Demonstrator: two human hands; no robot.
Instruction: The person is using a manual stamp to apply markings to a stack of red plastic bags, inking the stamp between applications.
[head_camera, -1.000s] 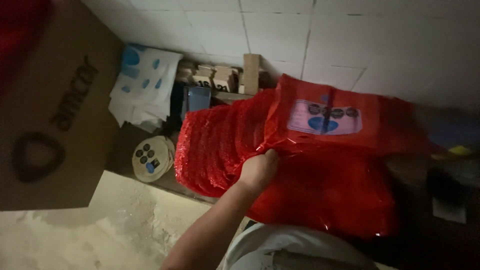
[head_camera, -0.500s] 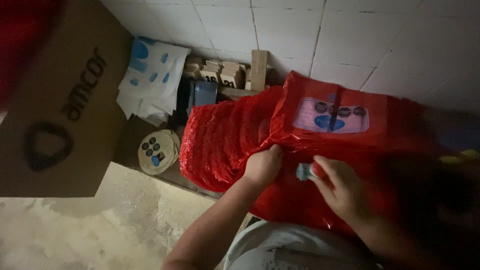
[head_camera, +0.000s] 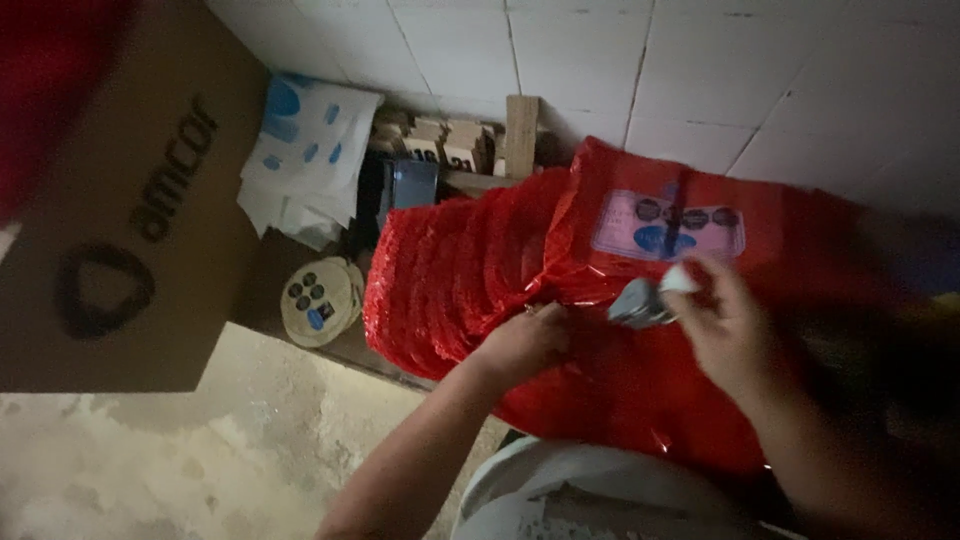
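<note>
A thick stack of shiny red plastic bags (head_camera: 480, 260) lies in front of me, the top one bearing a pale label (head_camera: 667, 228). My left hand (head_camera: 525, 345) grips the near edge of the stack with fingers curled. Just to its right, my right hand (head_camera: 725, 330) hovers over the bags and pinches a small grey-and-white object (head_camera: 645, 298) between thumb and fingers. What the object is cannot be made out through blur.
A large brown cardboard box (head_camera: 120, 200) fills the left. White-and-blue printed bags (head_camera: 310, 155), a round pale disc (head_camera: 318, 300) and wooden pieces (head_camera: 520, 135) sit against the white tiled wall (head_camera: 700, 70). A white rim (head_camera: 560, 480) shows near my body.
My right hand came into view from the right carrying the small grey-white object and has risen toward the label. My left hand stays on the bags' edge.
</note>
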